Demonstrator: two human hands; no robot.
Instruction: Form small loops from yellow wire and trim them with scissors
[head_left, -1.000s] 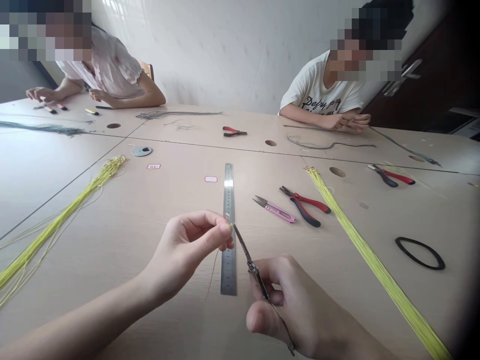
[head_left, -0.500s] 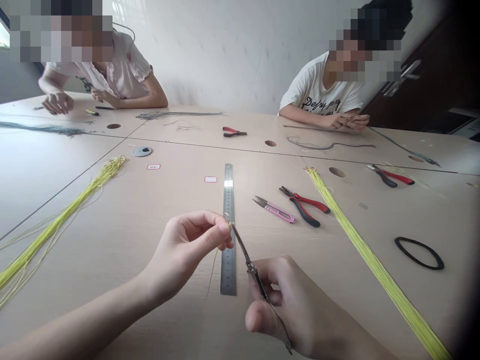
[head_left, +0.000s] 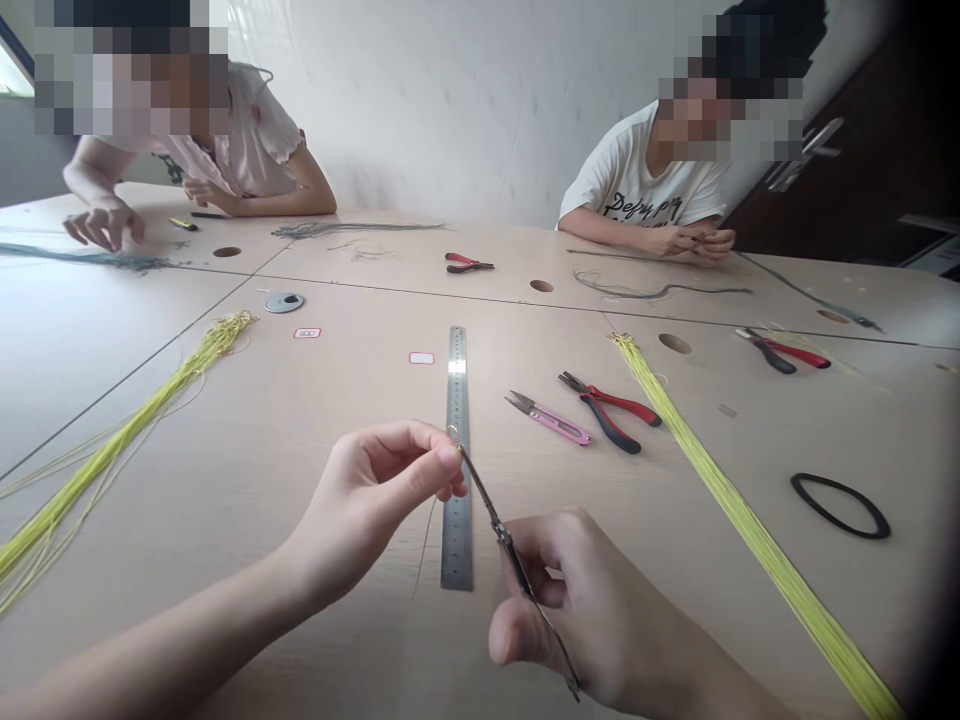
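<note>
The left hand (head_left: 382, 480) grips a small ring (head_left: 453, 433) between thumb and forefinger, the loop standing proud of the fingertips, above the ruler (head_left: 457, 560). The right hand (head_left: 585, 600) has its fingers closed round a slim metal tool (head_left: 504, 535), whose long axis slants from the palm forward and leftward. The ring lies ahead and to the left of the right hand, and the tool's tip ends right at its base; whether it touches ring or fingertip cannot be told. The left hand is the nearer one

Beneath is a pale wooden table (head_left: 360, 655), the ruler flat on it, pointing away. Pink snips (head_left: 561, 425) and pliers (head_left: 589, 393) lie ahead to the right. Yellow cords (head_left: 142, 420) flank both sides. Across the table sit two co-workers, one left (head_left: 262, 130), one right (head_left: 630, 190), before a pale wall (head_left: 412, 120)
</note>
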